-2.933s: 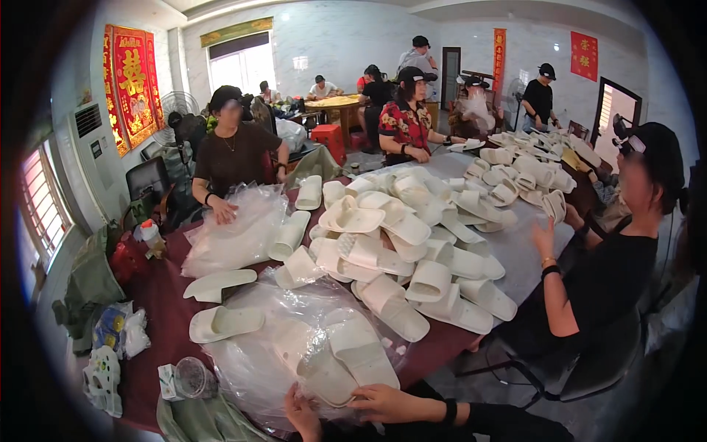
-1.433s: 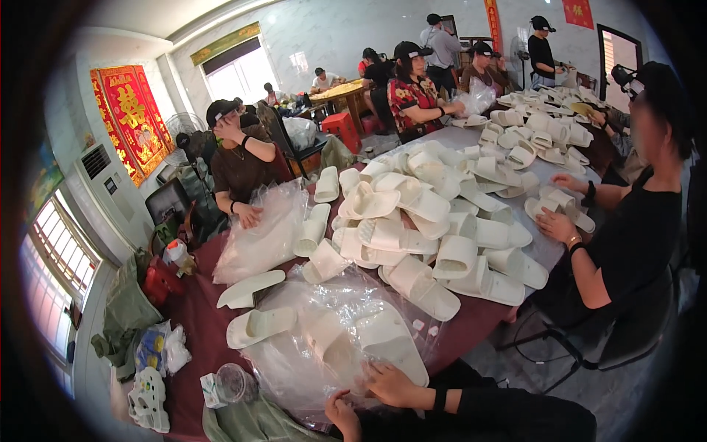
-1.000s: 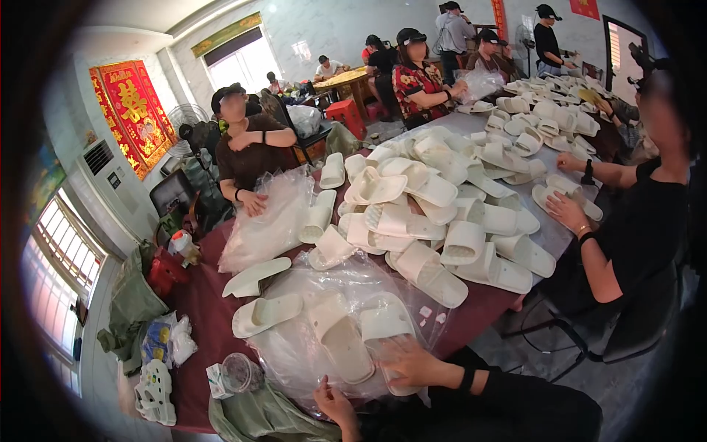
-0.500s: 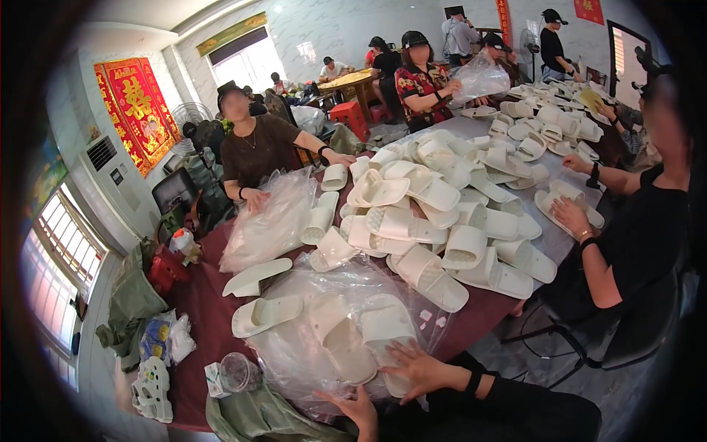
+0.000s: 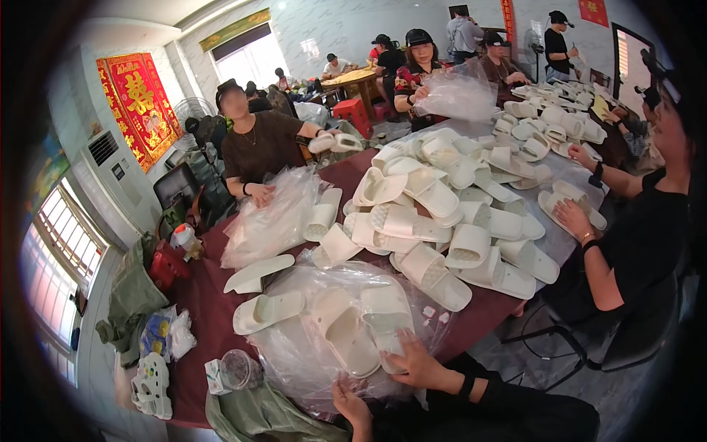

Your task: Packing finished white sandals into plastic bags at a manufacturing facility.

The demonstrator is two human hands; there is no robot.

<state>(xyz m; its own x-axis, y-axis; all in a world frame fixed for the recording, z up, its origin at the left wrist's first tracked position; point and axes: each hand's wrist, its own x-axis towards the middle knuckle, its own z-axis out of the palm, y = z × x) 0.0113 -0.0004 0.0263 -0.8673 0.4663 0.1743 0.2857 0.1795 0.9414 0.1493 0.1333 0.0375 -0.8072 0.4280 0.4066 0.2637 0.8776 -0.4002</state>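
Observation:
Two white slippers (image 5: 361, 324) lie side by side on a heap of clear plastic bags (image 5: 309, 346) at the near edge of the dark red table (image 5: 199, 295). My right hand (image 5: 416, 365) rests on the near end of the right slipper, gripping it with the plastic. My left hand (image 5: 350, 401) pinches the edge of the clear bags just below the slippers. Both forearms wear black sleeves, and a dark band circles my right wrist.
A big pile of white slippers (image 5: 442, 199) covers the table's middle and far end. Two loose slippers (image 5: 261, 295) lie to my left. People sit around the table, one across handling clear bags (image 5: 272, 214). A small container (image 5: 236, 368) and green cloth (image 5: 250, 416) sit near my left.
The view tilted and shifted slightly. My hands stayed on the slippers and bags at the near edge. The person across lifted a pair of slippers in one hand.

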